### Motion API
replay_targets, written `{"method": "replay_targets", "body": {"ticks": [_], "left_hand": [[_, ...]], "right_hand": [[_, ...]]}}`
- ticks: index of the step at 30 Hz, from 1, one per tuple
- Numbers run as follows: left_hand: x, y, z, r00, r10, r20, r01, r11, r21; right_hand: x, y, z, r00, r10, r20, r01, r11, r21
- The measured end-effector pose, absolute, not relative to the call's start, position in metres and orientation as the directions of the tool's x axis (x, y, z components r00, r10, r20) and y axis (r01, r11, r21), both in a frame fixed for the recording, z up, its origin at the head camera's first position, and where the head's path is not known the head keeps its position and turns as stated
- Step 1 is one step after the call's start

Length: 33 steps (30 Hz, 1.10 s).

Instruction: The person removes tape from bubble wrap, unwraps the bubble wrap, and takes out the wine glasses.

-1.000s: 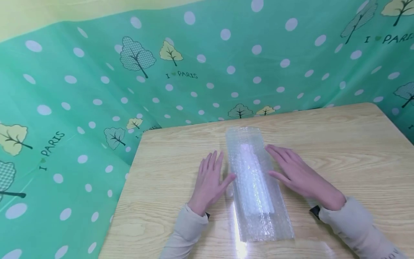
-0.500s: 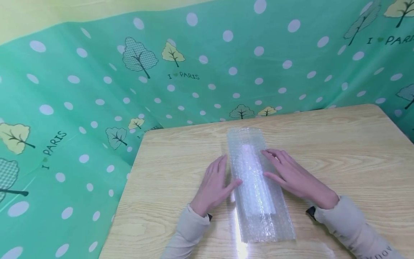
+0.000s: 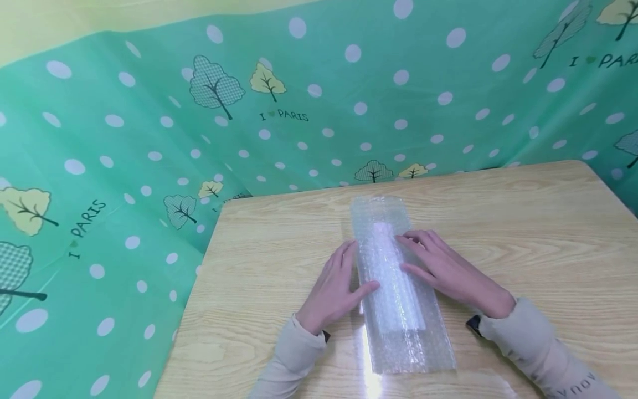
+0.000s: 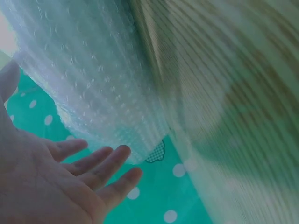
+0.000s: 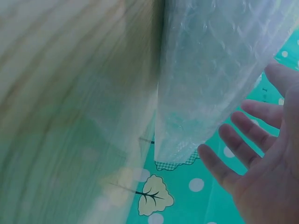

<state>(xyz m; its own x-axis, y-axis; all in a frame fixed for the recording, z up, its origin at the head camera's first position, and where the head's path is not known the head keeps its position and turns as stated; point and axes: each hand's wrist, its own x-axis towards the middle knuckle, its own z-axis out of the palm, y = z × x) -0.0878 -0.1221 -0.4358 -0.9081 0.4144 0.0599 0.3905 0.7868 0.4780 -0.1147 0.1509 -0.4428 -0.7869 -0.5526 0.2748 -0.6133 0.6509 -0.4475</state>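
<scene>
A long bundle of clear bubble wrap point(image 3: 394, 299) lies on the wooden table, with a pale white object point(image 3: 386, 249) showing through its layers; what that object is cannot be made out. My left hand point(image 3: 333, 288) is at its left side, thumb over the wrap's edge and fingers extended along it. From the right, my right hand point(image 3: 443, 266) reaches over the wrap's edge, fingertips and thumb over the bundle. Both wrist views show relaxed, spread fingers beside the bubble wrap point(image 4: 88, 70), the right hand's fingers point(image 5: 243, 144) close along its side.
The light wood table point(image 3: 538, 221) reaches back to a green curtain point(image 3: 319, 100) with white dots and printed trees. A bright light reflection lies on the table by the wrap's near left edge. Pale sleeves point(image 3: 294, 349) cover both forearms.
Both hands have moved inward toward each other, so the left thumb and the right fingertips now lie further over the bubble wrap. The bundle stays in about the same place.
</scene>
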Motion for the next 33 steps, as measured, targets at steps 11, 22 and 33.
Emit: {"method": "replay_targets", "body": {"ticks": [11,22,33], "left_hand": [[-0.0890,-0.1203,-0.4377,-0.897,0.439,0.048,0.401,0.766,0.502],[-0.0898,-0.1205,-0.4400,-0.897,0.440,0.050,0.399,0.754,0.522],[-0.0866,-0.1167,-0.4343,-0.902,0.427,0.071,0.390,0.731,0.561]], "right_hand": [[-0.1154,0.1473,-0.4413,-0.773,-0.565,0.289,-0.632,0.644,-0.431],[-0.1163,0.1448,-0.4383,-0.721,-0.586,0.371,-0.693,0.594,-0.408],[-0.1159,0.1424,-0.4357,-0.725,-0.589,0.357,-0.687,0.579,-0.439]]}}
